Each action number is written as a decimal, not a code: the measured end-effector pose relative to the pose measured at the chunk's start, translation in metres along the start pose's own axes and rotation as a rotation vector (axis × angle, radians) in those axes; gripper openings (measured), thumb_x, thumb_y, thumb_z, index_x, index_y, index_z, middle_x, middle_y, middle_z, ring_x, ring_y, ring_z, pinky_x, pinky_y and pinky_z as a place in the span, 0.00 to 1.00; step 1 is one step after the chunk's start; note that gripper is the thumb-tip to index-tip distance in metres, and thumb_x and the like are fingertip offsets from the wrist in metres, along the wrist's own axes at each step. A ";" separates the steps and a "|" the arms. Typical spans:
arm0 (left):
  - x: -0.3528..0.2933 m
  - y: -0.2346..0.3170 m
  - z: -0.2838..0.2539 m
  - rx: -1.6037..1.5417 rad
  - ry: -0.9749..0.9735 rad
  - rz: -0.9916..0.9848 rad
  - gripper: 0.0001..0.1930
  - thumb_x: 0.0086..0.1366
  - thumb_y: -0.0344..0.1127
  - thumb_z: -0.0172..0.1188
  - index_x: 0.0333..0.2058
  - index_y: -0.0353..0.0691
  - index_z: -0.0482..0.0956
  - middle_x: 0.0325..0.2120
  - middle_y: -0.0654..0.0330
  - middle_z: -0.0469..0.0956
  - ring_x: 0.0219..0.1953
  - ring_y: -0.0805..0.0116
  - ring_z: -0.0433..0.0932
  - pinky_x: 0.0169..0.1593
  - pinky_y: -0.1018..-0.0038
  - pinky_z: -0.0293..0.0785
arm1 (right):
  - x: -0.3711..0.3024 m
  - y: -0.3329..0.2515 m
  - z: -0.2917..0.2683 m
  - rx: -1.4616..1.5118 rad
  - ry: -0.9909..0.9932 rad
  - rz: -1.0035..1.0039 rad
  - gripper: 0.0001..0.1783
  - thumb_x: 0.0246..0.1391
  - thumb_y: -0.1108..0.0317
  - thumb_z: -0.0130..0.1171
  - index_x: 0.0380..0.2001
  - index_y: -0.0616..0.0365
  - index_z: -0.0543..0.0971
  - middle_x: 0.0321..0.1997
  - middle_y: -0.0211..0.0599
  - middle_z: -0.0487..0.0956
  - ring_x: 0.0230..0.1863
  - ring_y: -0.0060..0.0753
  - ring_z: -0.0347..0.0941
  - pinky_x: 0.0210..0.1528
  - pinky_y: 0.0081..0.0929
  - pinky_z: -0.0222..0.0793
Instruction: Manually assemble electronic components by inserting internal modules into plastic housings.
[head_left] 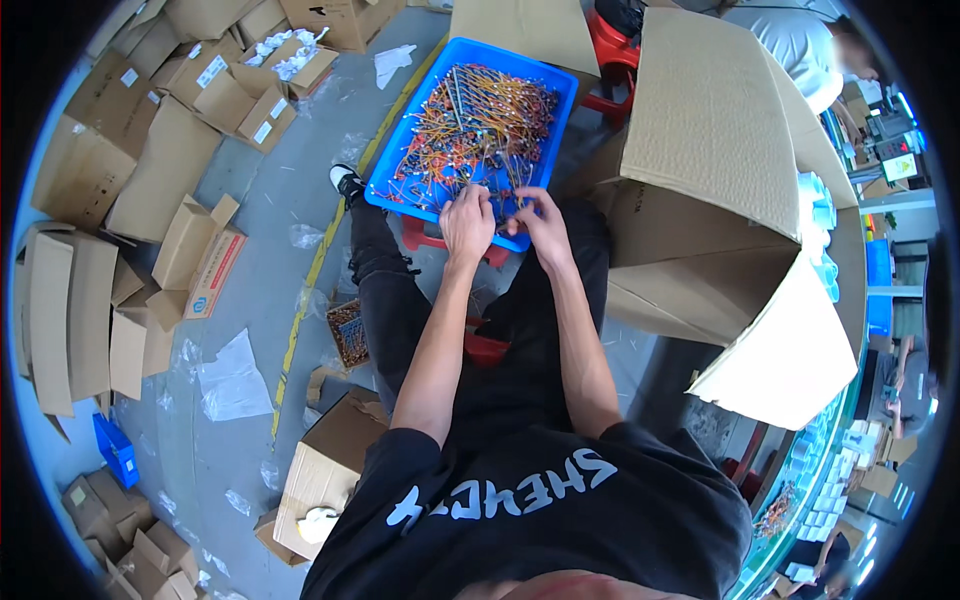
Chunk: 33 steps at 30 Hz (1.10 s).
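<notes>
Just beyond left grip (468, 222) and right grip (543, 224), thin orange pieces (492, 112).

Floor (262, 275): grey; a yellow line (288, 365) is running along it. Cartons (165, 180): brown, are crowding the left side. Stool (613, 48): red, is standing ahead. Lights (866, 572): are glowing, lower right.

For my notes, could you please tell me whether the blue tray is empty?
No, the blue tray holds a heap of thin orange wire-like pieces.
</notes>
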<state>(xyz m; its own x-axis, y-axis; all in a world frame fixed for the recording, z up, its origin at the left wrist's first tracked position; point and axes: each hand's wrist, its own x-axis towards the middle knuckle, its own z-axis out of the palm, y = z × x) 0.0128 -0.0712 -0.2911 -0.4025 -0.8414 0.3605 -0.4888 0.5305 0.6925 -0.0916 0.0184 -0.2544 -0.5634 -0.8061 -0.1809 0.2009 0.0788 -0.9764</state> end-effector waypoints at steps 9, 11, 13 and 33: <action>0.021 -0.010 -0.031 -0.823 -0.194 -0.411 0.13 0.67 0.40 0.56 0.41 0.35 0.75 0.33 0.58 0.79 0.31 0.73 0.76 0.32 0.76 0.73 | -0.024 0.005 0.018 0.143 -0.192 0.003 0.11 0.54 0.80 0.47 0.41 0.61 0.73 0.30 0.29 0.63 0.29 0.23 0.71 0.28 0.22 0.69; 0.027 -0.008 -0.037 -0.839 -0.203 -0.416 0.13 0.67 0.40 0.57 0.42 0.35 0.75 0.33 0.58 0.78 0.31 0.75 0.76 0.31 0.77 0.73 | -0.017 0.008 0.022 0.101 -0.080 -0.025 0.09 0.57 0.75 0.48 0.41 0.61 0.73 0.31 0.34 0.68 0.29 0.31 0.74 0.28 0.28 0.70; 0.035 -0.004 -0.041 -0.920 -0.286 -0.311 0.10 0.65 0.34 0.59 0.40 0.33 0.75 0.32 0.60 0.79 0.30 0.76 0.76 0.31 0.79 0.73 | -0.003 0.005 0.023 -0.137 -0.079 -0.160 0.08 0.58 0.72 0.49 0.40 0.61 0.73 0.31 0.40 0.71 0.30 0.37 0.75 0.28 0.33 0.70; 0.028 0.004 -0.039 -0.437 -0.262 -0.229 0.10 0.57 0.34 0.66 0.32 0.33 0.77 0.32 0.52 0.80 0.36 0.63 0.80 0.37 0.67 0.72 | 0.006 0.022 0.029 -0.632 -0.016 -0.406 0.12 0.62 0.60 0.49 0.36 0.58 0.71 0.23 0.59 0.76 0.28 0.65 0.73 0.30 0.55 0.66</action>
<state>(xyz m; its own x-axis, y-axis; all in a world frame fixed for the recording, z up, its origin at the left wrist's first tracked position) 0.0298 -0.0964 -0.2543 -0.5299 -0.8471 0.0410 -0.2431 0.1981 0.9496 -0.0669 -0.0016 -0.2735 -0.4821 -0.8518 0.2048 -0.5217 0.0914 -0.8482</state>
